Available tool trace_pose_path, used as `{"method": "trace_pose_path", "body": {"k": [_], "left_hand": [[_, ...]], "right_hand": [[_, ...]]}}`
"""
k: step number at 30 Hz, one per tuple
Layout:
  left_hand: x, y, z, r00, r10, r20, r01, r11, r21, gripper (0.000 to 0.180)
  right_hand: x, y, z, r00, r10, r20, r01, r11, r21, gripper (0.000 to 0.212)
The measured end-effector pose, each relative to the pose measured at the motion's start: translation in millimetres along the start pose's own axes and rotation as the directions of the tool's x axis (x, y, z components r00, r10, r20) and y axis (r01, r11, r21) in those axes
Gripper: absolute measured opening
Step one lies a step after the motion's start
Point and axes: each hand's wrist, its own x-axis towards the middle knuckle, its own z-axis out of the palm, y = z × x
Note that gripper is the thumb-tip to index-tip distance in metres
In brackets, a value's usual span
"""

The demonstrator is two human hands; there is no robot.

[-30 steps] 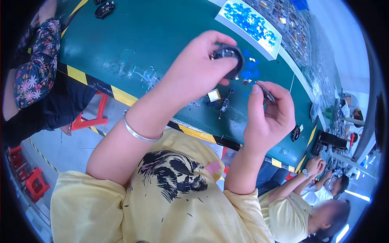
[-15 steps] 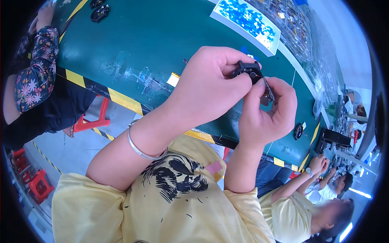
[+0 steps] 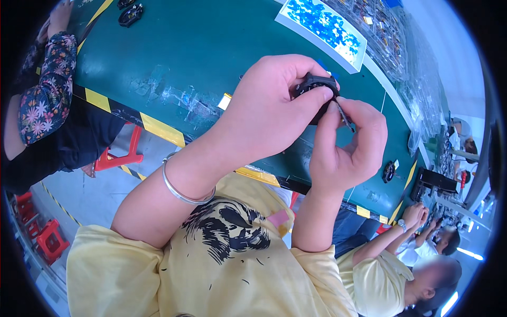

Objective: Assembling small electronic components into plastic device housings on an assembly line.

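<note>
My left hand (image 3: 280,108) holds a small black rounded casing (image 3: 318,82) between thumb and fingertips, above the green table. It looks like a watch case, tilted, with small parts inside its edge. My right hand (image 3: 353,145) is closed at the casing's lower right side, thumb and forefinger pinched together there. A thin dark twisted wire (image 3: 346,117) runs from the casing past those fingertips. The fingers cover whatever else the right hand pinches.
A white tray (image 3: 306,37) of blue pieces stands beyond my hands, beside clear plastic trays (image 3: 380,37) of small parts. A small white-and-yellow block (image 3: 225,101) lies near my left wrist. Black casings (image 3: 130,16) (image 3: 389,171) rest farther off. Co-workers sit on both sides.
The casing has turned in my left hand, so its rounded outer rim now shows more. My left thumb has shifted up over it, and the right fingertips have drawn in close to its edge.
</note>
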Motion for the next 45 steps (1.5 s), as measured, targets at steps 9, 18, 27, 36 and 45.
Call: {"method": "trace_pose_path", "body": {"k": [9,18,27,36,45], "left_hand": [[-1.5,5.5,-4.0,0.986,-0.158,0.053,0.163,0.982,-0.098,0.014],[-2.3,-1.2,9.0,0.995,0.099,0.020,-0.093,0.974,-0.209,0.026],[0.3,-2.5,23.1,0.979,0.201,-0.027,-0.203,0.964,-0.173,0.028],[-0.7,9.0,10.9,0.991,-0.108,0.080,0.135,0.838,-0.530,0.024],[-5.9,-2.7,22.0,1.000,0.015,-0.010,-0.018,0.860,-0.509,0.025]], "right_hand": [[6.4,0.0,-2.5,0.768,0.526,0.366,-0.624,0.485,0.612,0.020],[0.7,6.8,-3.8,0.697,0.565,0.441,-0.615,0.155,0.773,0.018],[-7.6,10.3,4.9,0.774,0.580,0.254,-0.443,0.209,0.872,0.014],[-2.5,-4.7,3.3,0.744,0.579,0.333,-0.569,0.289,0.770,0.023],[-0.3,-8.8,5.3,0.752,0.584,0.307,-0.548,0.294,0.783,0.024]]}}
